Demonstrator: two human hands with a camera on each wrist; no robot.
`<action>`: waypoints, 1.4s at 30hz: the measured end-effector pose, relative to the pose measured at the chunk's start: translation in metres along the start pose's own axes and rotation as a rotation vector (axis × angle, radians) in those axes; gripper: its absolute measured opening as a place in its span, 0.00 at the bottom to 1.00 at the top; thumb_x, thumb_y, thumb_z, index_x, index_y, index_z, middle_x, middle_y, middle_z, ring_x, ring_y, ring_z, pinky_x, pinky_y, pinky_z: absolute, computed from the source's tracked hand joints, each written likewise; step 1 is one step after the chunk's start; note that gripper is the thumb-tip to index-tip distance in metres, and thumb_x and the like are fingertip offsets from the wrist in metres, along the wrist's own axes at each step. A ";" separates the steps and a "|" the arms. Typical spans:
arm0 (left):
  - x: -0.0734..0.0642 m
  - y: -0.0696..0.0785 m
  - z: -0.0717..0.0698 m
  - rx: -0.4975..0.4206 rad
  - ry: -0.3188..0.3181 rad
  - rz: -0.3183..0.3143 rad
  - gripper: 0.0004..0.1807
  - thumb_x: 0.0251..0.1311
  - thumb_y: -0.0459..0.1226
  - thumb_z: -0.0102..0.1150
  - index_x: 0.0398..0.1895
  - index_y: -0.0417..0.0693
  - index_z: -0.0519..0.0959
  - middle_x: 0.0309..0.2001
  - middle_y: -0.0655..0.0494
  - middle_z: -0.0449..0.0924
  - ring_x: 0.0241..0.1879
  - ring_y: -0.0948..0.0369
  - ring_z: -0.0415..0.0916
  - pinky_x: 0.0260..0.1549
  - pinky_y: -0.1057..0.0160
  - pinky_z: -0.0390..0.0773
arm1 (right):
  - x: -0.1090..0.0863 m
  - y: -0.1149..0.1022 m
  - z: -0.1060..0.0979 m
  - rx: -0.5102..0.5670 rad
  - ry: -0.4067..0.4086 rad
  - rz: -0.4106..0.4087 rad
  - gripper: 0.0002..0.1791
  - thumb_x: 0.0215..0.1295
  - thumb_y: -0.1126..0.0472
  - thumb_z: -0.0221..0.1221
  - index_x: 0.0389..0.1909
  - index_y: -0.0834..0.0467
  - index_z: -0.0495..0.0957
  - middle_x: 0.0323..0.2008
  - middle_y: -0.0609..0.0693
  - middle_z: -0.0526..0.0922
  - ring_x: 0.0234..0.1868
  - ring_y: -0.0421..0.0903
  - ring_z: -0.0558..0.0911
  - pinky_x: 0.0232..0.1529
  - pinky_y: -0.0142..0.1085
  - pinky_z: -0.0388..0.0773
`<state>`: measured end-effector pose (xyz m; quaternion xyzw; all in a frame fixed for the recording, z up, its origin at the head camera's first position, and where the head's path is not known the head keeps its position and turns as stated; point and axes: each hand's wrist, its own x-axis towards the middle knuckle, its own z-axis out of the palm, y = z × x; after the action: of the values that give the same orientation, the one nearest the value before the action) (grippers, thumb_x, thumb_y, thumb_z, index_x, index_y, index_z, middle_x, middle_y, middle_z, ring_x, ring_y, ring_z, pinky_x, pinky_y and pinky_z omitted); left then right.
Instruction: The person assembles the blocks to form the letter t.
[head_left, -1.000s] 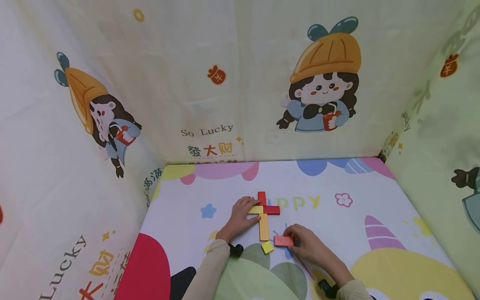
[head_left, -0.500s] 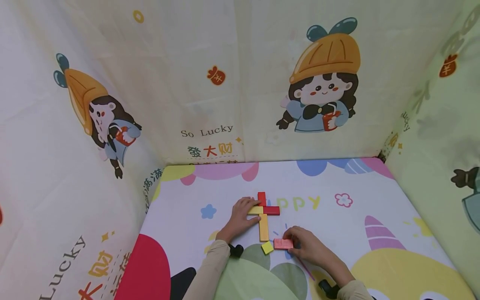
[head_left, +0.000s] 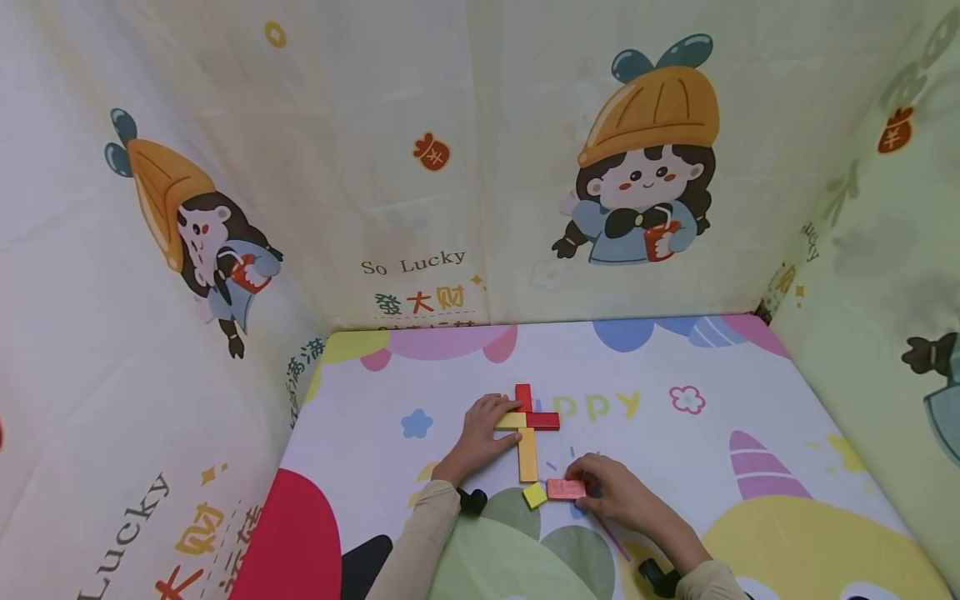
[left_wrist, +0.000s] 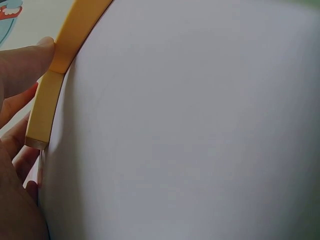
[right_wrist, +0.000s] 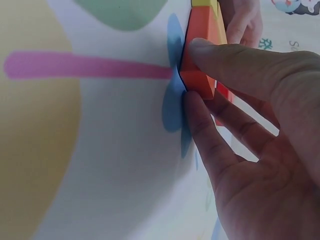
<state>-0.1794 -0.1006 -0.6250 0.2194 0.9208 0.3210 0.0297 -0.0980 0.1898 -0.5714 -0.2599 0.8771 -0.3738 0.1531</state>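
Observation:
Several toy building blocks lie joined in a cross on the table: a red block (head_left: 523, 397) at the far end, a dark red block (head_left: 543, 421) to the right, a pale yellow block (head_left: 511, 420) to the left and an orange block (head_left: 527, 455) pointing toward me. My left hand (head_left: 480, 433) holds the pale yellow block between thumb and fingers; its thumb (left_wrist: 30, 62) also touches the orange block's corner. A turned yellow block (head_left: 535, 496) lies at the orange block's near end. My right hand (head_left: 618, 493) pinches a coral block (head_left: 565, 489) by its right end, close beside the turned yellow block.
A patterned cloth with cartoon prints covers the table (head_left: 660, 450). Printed curtains (head_left: 517, 167) hang at the back and on both sides. Each wrist wears a black camera mount, seen by the left mount (head_left: 472, 501) and the right mount (head_left: 657, 577).
My right hand has shifted the coral block slightly toward me and a little left, closer to the turned yellow block. My left hand stays where it was on the blocks.

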 end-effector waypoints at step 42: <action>-0.013 0.012 -0.004 -0.065 0.073 0.010 0.29 0.68 0.44 0.66 0.71 0.53 0.75 0.68 0.48 0.72 0.71 0.48 0.65 0.73 0.37 0.62 | -0.005 0.001 0.024 -0.111 0.172 -0.030 0.18 0.61 0.61 0.73 0.52 0.49 0.82 0.48 0.42 0.82 0.47 0.39 0.71 0.46 0.35 0.76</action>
<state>-0.1636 -0.1000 -0.6158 0.2108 0.9093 0.3588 0.0015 -0.0831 0.1795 -0.5885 -0.2481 0.9024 -0.3478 0.0571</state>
